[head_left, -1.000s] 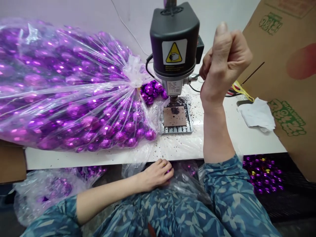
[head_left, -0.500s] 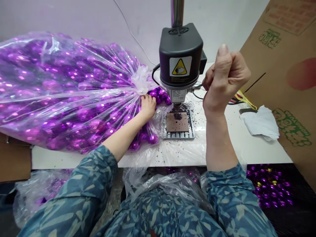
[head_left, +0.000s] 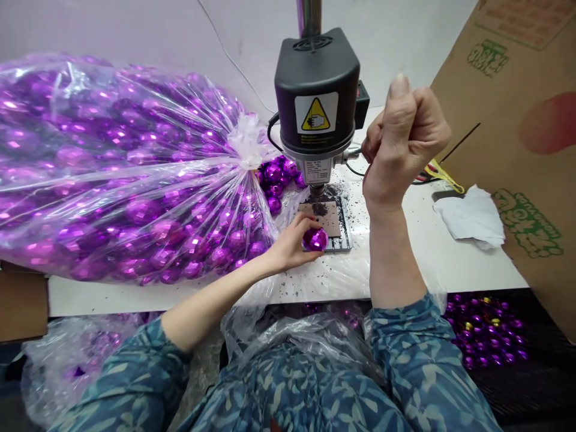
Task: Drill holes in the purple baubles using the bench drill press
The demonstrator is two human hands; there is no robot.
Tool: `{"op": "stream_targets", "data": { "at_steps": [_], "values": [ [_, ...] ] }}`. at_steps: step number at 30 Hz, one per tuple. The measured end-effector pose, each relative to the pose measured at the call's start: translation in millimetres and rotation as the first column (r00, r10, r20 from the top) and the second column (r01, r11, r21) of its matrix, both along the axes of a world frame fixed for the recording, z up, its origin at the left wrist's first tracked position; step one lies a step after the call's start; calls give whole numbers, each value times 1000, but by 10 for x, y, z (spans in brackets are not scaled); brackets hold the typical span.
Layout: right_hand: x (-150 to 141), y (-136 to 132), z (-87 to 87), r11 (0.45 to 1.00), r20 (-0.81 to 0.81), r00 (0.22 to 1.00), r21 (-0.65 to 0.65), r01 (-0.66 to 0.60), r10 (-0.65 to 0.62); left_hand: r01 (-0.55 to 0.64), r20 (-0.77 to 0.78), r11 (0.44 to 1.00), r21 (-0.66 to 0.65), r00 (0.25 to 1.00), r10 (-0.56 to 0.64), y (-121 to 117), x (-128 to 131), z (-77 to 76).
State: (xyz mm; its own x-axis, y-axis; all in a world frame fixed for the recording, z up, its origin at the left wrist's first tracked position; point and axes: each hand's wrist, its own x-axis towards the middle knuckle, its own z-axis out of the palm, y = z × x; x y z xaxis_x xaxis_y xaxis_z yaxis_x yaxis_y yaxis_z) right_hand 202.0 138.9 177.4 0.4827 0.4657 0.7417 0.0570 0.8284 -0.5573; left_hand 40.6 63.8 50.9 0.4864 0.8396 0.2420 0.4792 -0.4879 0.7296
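Observation:
A shiny purple faceted ball (head_left: 316, 240) is gripped between the thumb and fingers of my left hand (head_left: 294, 243), over the near edge of the drill press base (head_left: 342, 243). A brown board (head_left: 332, 223) with a small hole and dark shavings lies on that base. Above it stands the black drill press head (head_left: 317, 78) with a yellow hand-warning label. My right hand (head_left: 402, 141) is raised beside it in a fist, closed round the press's side lever, whose grip is mostly hidden. More loose purple balls (head_left: 273, 174) sit behind my left hand.
A big clear bag (head_left: 112, 180) of purple balls, tied at its neck, fills the left. White cloth (head_left: 470, 217) and yellow-handled tool (head_left: 445, 174) lie at right, before a large cardboard box (head_left: 517, 150). Below the table's right edge are more purple balls (head_left: 488, 330).
My left hand has moved from the bag's neck rightward and toward me, now with a purple ball in it. My right hand stays raised at the lever. The view has shifted slightly.

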Motion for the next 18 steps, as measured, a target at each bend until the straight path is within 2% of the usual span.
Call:
{"op": "stream_targets", "data": {
  "at_steps": [2,4,6,8,13,18],
  "values": [
    [5,-8,-5,1000,-4,1000,-15,-20,20,-24,-17,1000,-18,1000,24,104,36,-119],
    [14,-9,-17,999,-8,999,-21,-34,34,-122,4,991,-61,993,122,226,47,-199],
    [25,-1,-32,999,3,999,-32,-37,37,-225,9,967,-118,974,228,323,42,-235],
    [34,9,-47,999,17,999,-37,-30,30,-270,-12,950,-154,962,272,390,28,-241],
    [40,12,-62,1000,37,999,-5,-18,18,-236,-10,961,-147,971,237,526,-19,-248],
    [32,-2,-60,1000,76,997,-20,14,-13,-228,165,918,-326,942,292,628,-71,-342]
  ]
}}
